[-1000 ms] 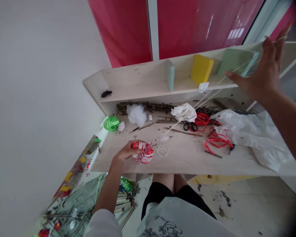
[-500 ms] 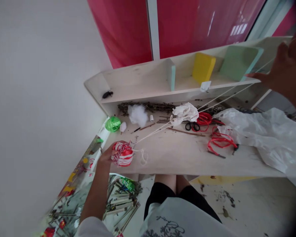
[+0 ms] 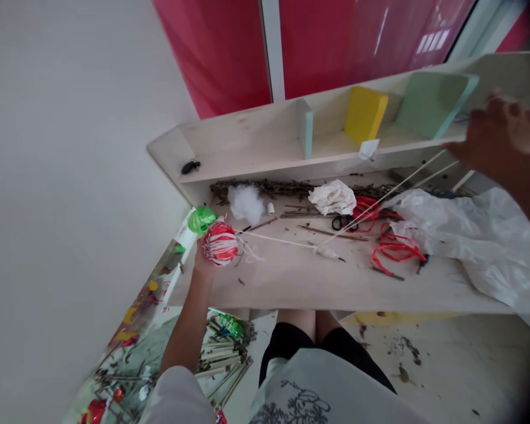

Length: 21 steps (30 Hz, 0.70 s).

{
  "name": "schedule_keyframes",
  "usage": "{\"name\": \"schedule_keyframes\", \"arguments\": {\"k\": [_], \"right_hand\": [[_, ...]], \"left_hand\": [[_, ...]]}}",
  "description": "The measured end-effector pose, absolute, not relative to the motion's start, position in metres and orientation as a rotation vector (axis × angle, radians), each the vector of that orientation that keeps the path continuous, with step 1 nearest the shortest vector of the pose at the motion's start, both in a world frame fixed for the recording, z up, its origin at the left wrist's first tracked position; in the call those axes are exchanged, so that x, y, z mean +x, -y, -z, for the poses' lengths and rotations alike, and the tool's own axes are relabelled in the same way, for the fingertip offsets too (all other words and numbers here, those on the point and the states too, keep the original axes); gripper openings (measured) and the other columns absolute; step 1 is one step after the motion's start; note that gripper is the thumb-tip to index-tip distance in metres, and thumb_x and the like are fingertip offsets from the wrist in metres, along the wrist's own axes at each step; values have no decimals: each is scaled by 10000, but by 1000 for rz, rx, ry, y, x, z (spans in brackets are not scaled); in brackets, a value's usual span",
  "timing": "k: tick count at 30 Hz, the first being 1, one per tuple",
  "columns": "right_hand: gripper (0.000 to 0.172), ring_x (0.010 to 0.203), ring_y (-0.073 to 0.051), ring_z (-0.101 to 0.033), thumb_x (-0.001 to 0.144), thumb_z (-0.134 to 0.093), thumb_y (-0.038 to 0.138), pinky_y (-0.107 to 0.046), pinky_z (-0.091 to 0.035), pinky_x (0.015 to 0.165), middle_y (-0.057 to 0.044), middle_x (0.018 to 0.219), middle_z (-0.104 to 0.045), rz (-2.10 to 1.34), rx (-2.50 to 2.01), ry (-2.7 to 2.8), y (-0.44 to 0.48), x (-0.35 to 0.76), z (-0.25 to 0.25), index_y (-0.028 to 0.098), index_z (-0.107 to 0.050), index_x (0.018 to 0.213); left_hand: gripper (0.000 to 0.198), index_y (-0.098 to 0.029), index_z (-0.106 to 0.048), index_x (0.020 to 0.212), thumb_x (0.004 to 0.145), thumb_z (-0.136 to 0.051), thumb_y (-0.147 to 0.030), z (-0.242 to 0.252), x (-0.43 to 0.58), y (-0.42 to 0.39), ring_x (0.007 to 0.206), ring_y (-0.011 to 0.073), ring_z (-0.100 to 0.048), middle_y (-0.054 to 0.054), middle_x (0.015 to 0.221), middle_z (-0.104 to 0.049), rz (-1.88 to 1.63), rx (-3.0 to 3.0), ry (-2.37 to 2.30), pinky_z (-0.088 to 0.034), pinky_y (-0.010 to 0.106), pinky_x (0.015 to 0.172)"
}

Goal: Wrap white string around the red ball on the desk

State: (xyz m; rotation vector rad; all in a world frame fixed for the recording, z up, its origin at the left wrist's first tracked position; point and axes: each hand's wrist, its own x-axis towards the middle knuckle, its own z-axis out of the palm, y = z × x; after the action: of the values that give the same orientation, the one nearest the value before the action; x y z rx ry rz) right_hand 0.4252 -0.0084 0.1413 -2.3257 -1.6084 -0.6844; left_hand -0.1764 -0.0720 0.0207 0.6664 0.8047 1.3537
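My left hand is wrapped round a ball wound with red and white cord, above the left part of the wooden desk. White string runs from the ball to a small white bundle with a dark tip, then up in two strands to my right hand. My right hand is raised at the right in front of the upper shelf, its fingers curled and blurred, with the string ends at it. A green ball lies just behind my left hand.
Behind are white fluff, crumpled white paper, black scissors and twigs. Red ribbon and clear plastic sheeting lie right. The shelf spans the back; a stick pile sits below left.
My left hand has moved up with the ball, towards the green ball. My right hand has shifted slightly left and down. The string's middle now dips nearer the desk's front.
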Motion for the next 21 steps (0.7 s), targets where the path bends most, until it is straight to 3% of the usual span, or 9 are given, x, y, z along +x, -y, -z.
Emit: {"name": "schedule_keyframes", "arguments": {"k": [1, 2, 6, 10, 14, 16, 19, 21], "right_hand": [[880, 1267, -357, -487, 847, -239, 752, -488, -347, 791, -303, 1341, -540, 622, -2341, 1688, 10, 415, -140, 83, -651, 1242], [814, 1204, -351, -539, 878, -309, 724, -469, -368, 786, -287, 1249, -609, 568, -2345, 1780, 11, 404, -139, 85, -617, 1278], [601, 1048, -350, -621, 935, -446, 589, -406, -408, 708, -241, 1194, -653, 416, -2287, 2038, 25, 357, -139, 140, -577, 1313], [448, 929, -317, -652, 913, -524, 519, -367, -415, 688, -162, 1064, -713, 394, -2009, 2145, 53, 291, -138, 175, -653, 1170], [355, 798, -230, -656, 875, -574, 543, -311, -431, 646, -83, 935, -732, -312, -1451, 2205, 80, 211, -112, 217, -710, 909], [335, 751, -206, -650, 827, -632, 543, -301, -453, 645, -66, 888, -724, -665, -1228, 2155, 86, 175, -90, 235, -711, 929], [417, 769, -185, -644, 746, -697, 549, -301, -478, 664, -80, 1090, -693, -880, -993, 1969, 85, 133, -57, 237, -697, 1021], [345, 767, -179, -637, 778, -639, 546, -291, -475, 653, -74, 1001, -706, -1027, -942, 1868, 79, 120, -42, 223, -705, 880]], "left_hand": [[427, -203, -688, 940, 817, -532, -580, -24, -170, 67, 946, 228, -662, 54, 844, -698, -1340, 651, -807, -552, 390, 873], [457, -200, -689, 1001, 841, -498, -583, -28, -164, 64, 942, 233, -666, 71, 883, -708, -1316, 627, -809, -556, 393, 851], [505, -230, -647, 1167, 879, -442, -591, -45, -142, 64, 911, 232, -672, 73, 959, -716, -1220, 456, -755, -559, 394, 792], [510, -262, -621, 1198, 872, -451, -614, -54, -128, 62, 1047, 249, -641, 64, 1020, -707, -1241, 443, -692, -537, 412, 857], [505, -290, -634, 1155, 846, -464, -652, -54, -116, 55, 1058, 255, -633, 49, 1043, -706, -1197, 455, -694, -544, 392, 811], [476, -294, -640, 1128, 848, -470, -641, -53, -109, 52, 1031, 251, -641, 39, 1032, -708, -1170, 425, -709, -546, 374, 769], [462, -291, -626, 1152, 871, -451, -612, -54, -100, 50, 1023, 244, -644, 35, 1041, -709, -1170, 370, -718, -545, 350, 732], [466, -278, -598, 1219, 885, -454, -568, -55, -97, 50, 1065, 249, -631, 50, 1082, -705, -1142, 380, -702, -546, 350, 748]]}}
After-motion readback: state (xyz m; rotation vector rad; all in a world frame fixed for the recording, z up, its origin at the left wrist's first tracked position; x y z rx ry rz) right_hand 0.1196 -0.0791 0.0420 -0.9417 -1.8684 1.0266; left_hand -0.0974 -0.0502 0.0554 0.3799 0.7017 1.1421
